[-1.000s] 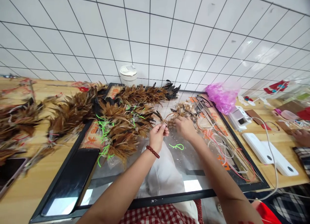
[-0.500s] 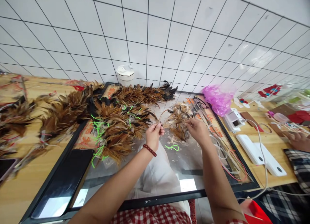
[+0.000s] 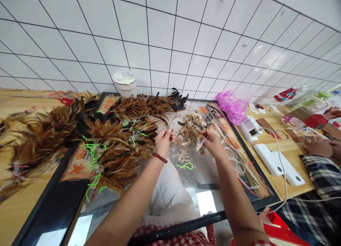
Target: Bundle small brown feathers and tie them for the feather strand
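My left hand (image 3: 163, 141), with a red bead bracelet on the wrist, is closed in a pinch on the ends of a few thin brown feathers (image 3: 170, 121) that curve up and away. My right hand (image 3: 213, 143) is closed on feathers at the near edge of a small loose heap of brown feathers (image 3: 191, 130) on the glass tabletop (image 3: 191, 178). A green cord loop (image 3: 185, 165) lies on the glass just below both hands.
Tied brown feather bundles with green cords (image 3: 117, 139) cover the left. A white lidded cup (image 3: 124, 82) stands by the tiled wall. Glasses (image 3: 214, 111), a pink bag (image 3: 233, 104), white devices (image 3: 277, 162) and cables (image 3: 245, 168) lie right. Another person's hand (image 3: 317, 146) rests at far right.
My right hand has drawn back from the loose heap toward me, pinching feathers. My left hand keeps its pinch. The view has swung slightly right.
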A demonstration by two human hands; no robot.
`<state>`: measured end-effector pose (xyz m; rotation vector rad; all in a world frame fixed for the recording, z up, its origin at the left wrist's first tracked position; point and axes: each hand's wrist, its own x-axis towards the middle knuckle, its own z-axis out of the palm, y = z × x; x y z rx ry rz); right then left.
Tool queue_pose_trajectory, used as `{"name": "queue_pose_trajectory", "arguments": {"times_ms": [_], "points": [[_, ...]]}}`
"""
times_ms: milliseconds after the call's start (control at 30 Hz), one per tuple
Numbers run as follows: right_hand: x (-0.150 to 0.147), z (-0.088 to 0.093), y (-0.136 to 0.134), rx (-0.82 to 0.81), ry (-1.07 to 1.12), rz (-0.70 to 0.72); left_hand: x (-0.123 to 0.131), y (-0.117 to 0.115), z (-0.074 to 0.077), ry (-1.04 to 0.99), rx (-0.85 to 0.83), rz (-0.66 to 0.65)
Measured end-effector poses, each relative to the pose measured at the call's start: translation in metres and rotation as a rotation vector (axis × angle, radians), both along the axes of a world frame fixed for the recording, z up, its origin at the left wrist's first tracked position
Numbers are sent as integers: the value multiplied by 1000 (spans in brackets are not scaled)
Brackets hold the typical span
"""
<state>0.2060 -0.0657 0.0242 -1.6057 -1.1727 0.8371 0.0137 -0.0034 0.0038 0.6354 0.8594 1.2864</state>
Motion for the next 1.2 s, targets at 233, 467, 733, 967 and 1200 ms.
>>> {"name": "queue_pose_trajectory", "arguments": {"times_ms": [233,467,733,967,1200], "points": [[-13,2,1,77,113,7,4,-7,3,-5,-16,-139],[-12,5,-2,133,117,-6,4,-4,4,-1,-6,-114],[-15,11,-9,219,-489,153,1,2,1,5,-2,9],[-49,27,-17,227,-765,573,-2,6,1,25,2,87],[-76,10,-17,106,-736,516,-1,5,0,43,15,53]]}}
